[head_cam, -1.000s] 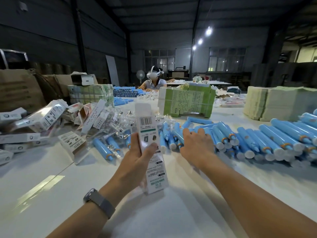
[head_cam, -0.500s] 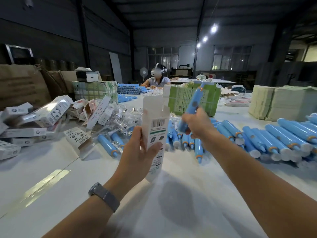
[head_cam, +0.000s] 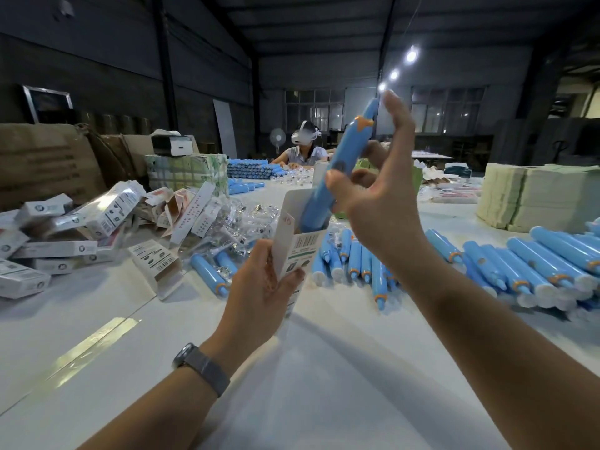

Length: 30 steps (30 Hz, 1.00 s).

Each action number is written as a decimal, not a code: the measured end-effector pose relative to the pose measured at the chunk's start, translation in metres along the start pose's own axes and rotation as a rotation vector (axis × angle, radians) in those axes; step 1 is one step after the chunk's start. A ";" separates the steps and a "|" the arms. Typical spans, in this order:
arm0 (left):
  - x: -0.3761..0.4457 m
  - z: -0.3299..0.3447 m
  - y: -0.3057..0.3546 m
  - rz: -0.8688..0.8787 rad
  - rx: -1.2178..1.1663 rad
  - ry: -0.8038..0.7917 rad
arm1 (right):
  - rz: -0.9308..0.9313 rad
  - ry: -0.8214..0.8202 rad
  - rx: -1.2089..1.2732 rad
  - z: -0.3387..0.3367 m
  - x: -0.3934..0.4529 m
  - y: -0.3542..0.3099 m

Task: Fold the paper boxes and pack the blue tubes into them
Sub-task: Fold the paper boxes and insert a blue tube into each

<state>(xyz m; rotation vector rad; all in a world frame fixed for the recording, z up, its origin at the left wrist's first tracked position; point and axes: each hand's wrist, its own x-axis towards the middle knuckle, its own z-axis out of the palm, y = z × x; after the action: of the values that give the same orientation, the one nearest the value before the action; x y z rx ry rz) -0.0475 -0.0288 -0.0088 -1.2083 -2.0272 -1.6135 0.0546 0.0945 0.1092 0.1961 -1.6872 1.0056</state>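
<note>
While left hand (head_cam: 259, 287) grips box (head_cam: 297, 251), right hand (head_cam: 373, 196) pinches tube (head_cam: 337, 170) half inside

Dim hall lit by ceiling lamps (head_cam: 411, 55); soft shadows and glare on table (head_cam: 97, 339), edges bowed.

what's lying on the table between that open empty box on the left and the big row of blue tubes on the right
In the head view, between the open box and the big row of tubes lie loose blue tubes and clear plastic packets; the left hand holds a box there.

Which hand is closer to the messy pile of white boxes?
Left. The left hand, holding the paper box, is nearer the pile of white boxes; the right hand is farther right.
</note>
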 end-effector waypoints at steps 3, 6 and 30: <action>0.000 0.000 -0.001 -0.013 -0.005 0.024 | -0.056 -0.069 -0.056 0.002 0.000 0.003; 0.001 -0.001 -0.001 -0.050 -0.017 0.042 | -0.065 -0.087 -0.051 0.005 -0.002 0.002; 0.000 0.002 -0.002 -0.032 -0.004 0.119 | -0.342 -0.100 -0.673 0.026 -0.035 0.023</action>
<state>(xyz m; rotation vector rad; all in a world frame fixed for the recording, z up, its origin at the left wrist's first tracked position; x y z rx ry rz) -0.0480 -0.0268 -0.0108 -1.0596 -1.9796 -1.6629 0.0360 0.0783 0.0669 0.0836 -1.9083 0.1499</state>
